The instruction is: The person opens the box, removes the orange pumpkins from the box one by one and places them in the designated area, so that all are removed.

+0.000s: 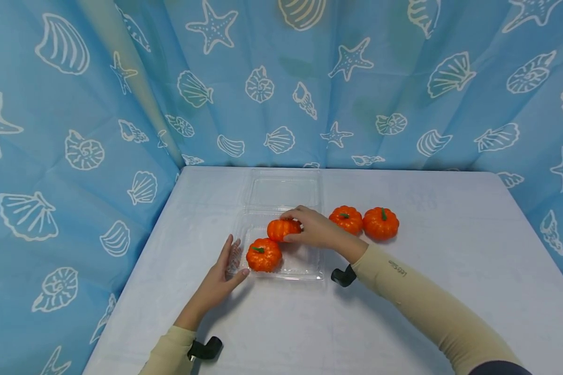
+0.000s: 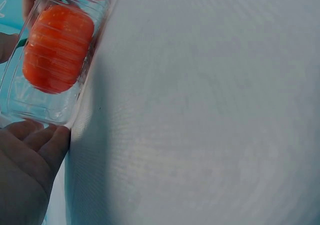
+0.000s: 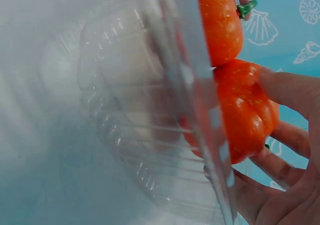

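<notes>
Fingers of the right hand (image 1: pixel 315 229) curl around a small pumpkin (image 1: pixel 281 229) held just over the clear tray (image 1: pixel 305 268), touching the pumpkin (image 1: pixel 264 254) already inside. Released there, it could roll off its neighbour. The left hand (image 1: pixel 225 271), fingers straight, only rests against the light tray's edge, so that tray may skid across the bench (image 1: pixel 403 323).

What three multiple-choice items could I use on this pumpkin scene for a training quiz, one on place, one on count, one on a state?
1. Where does the pumpkin with its stem showing sit?
A. In the clear container
B. On the curtain
C. Beside the right sleeve

2. How many orange pumpkins are in view?
A. Two
B. Four
C. Six

3. What is the right hand doing?
A. Lying flat on the table
B. Gripping a pumpkin
C. Closing the lid

Answers:
1 A, it rests inside the container's tray.
2 B, two at the tray and two on the table to its right.
3 B, its fingers curl round the pumpkin over the tray.
</notes>
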A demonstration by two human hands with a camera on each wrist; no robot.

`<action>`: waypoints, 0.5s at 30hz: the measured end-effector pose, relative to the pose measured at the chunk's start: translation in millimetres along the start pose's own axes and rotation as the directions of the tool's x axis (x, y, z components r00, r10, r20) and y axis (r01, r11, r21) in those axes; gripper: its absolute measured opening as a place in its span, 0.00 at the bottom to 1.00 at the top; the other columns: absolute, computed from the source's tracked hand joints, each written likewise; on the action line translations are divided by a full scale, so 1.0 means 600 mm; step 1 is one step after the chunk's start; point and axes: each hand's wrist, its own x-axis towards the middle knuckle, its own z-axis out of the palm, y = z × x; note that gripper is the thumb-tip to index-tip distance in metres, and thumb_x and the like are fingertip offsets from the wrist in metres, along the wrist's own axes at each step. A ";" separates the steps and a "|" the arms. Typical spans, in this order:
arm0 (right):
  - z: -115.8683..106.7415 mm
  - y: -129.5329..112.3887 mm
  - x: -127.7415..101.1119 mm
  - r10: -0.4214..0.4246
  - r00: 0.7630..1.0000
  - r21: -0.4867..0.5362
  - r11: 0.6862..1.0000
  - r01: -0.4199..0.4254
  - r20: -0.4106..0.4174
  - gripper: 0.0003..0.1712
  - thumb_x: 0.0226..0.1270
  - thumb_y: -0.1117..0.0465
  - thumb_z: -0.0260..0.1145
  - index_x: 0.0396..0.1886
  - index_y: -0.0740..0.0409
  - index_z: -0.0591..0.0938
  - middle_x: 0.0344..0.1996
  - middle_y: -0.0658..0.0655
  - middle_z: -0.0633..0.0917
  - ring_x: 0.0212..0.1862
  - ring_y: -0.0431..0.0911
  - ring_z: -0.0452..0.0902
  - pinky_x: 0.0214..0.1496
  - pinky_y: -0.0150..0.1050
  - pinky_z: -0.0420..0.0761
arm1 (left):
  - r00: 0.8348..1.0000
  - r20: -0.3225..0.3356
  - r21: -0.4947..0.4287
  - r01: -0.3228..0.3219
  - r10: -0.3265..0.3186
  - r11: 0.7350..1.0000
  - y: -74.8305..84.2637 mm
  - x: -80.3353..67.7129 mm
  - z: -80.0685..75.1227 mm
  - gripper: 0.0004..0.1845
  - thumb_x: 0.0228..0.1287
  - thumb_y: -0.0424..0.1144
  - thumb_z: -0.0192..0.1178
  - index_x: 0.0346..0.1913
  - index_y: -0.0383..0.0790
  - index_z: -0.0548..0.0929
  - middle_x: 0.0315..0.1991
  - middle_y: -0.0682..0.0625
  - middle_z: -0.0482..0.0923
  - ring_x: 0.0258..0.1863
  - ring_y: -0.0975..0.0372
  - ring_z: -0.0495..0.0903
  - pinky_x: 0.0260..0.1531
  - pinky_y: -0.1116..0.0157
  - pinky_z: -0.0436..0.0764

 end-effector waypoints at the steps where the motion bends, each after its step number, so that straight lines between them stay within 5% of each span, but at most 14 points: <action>1: 0.002 -0.001 0.001 0.010 1.000 0.002 1.000 -0.010 -0.003 0.31 0.68 0.49 0.72 0.67 0.54 0.78 0.62 0.61 0.77 0.59 0.54 0.76 0.64 0.50 0.79 | 1.000 0.000 -0.002 -0.001 0.001 1.000 0.000 0.000 0.000 0.52 0.69 0.48 0.66 0.83 0.45 0.41 0.80 0.43 0.55 0.78 0.46 0.55 0.74 0.42 0.54; 15: 0.017 -0.007 0.014 0.067 0.997 -0.003 0.998 -0.067 -0.049 0.29 0.67 0.46 0.72 0.63 0.52 0.80 0.56 0.58 0.80 0.56 0.53 0.77 0.62 0.49 0.80 | 1.000 0.009 -0.012 0.018 -0.018 1.000 0.005 -0.001 -0.002 0.52 0.69 0.45 0.66 0.83 0.45 0.41 0.80 0.44 0.55 0.78 0.47 0.54 0.74 0.42 0.54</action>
